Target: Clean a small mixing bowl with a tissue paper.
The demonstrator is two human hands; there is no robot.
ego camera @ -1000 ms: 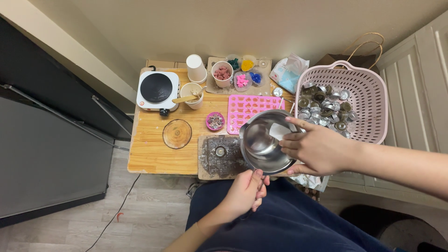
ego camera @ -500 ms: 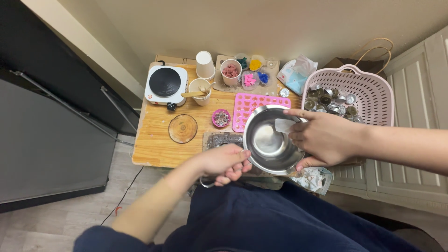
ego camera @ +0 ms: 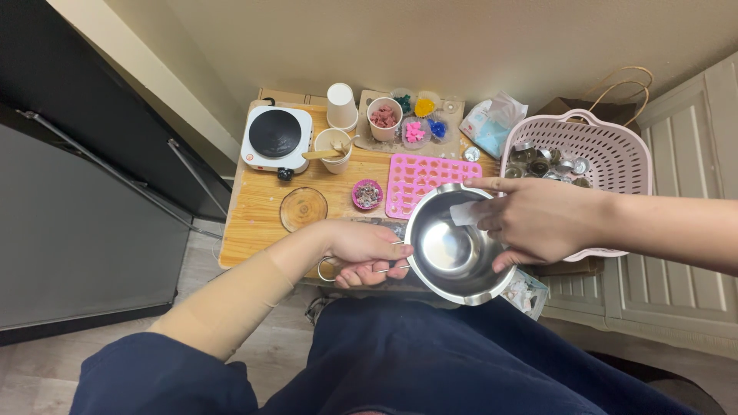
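The steel pot [ego camera: 453,250] is held above the near edge of the wooden table [ego camera: 254,223], just in front of the pink mould [ego camera: 423,180]; the left hand [ego camera: 361,250] is closed around its wire handle; the right hand [ego camera: 534,219] pinches a small white wipe [ego camera: 463,213] against the pot's inner wall. The pink basket [ego camera: 607,154] stands just right of the pot; the hotplate [ego camera: 275,137] is far left of it.

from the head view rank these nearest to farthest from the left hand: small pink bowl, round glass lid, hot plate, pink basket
From the left hand:
1. Small pink bowl, just above the hand.
2. Round glass lid, up and to its left, only slightly farther.
3. Hot plate, at the table's far left corner.
4. Pink basket, far right.
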